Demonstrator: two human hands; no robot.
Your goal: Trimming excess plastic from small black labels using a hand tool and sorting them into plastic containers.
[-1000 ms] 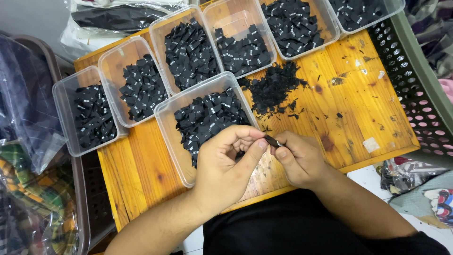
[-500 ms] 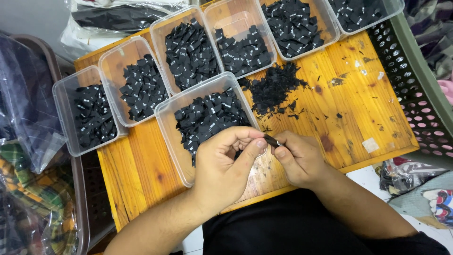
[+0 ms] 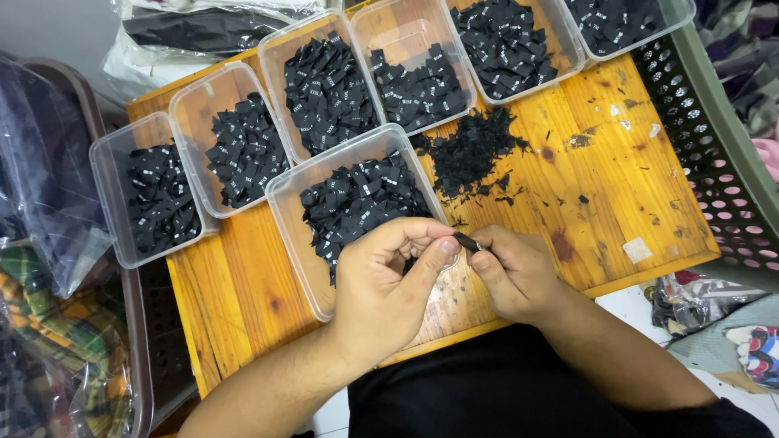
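Note:
A small black fabric label point(image 3: 467, 241) is pinched between my left hand point(image 3: 389, 280) and my right hand point(image 3: 511, 272), just above the near edge of the wooden board point(image 3: 625, 186). Both hands meet at the label, thumbs and forefingers closed on it. Directly beyond my left hand stands a clear plastic tub point(image 3: 292, 243) half full of black labels. A loose heap of black scraps point(image 3: 471, 150) lies on the board beyond my right hand.
Several more clear tubs of black labels point(image 3: 324, 89) line the board's far side. A perforated plastic basket point(image 3: 714, 154) stands at the right. Bagged fabric point(image 3: 40, 203) fills a bin at the left. Plastic-wrapped dark items point(image 3: 203, 24) lie at the top.

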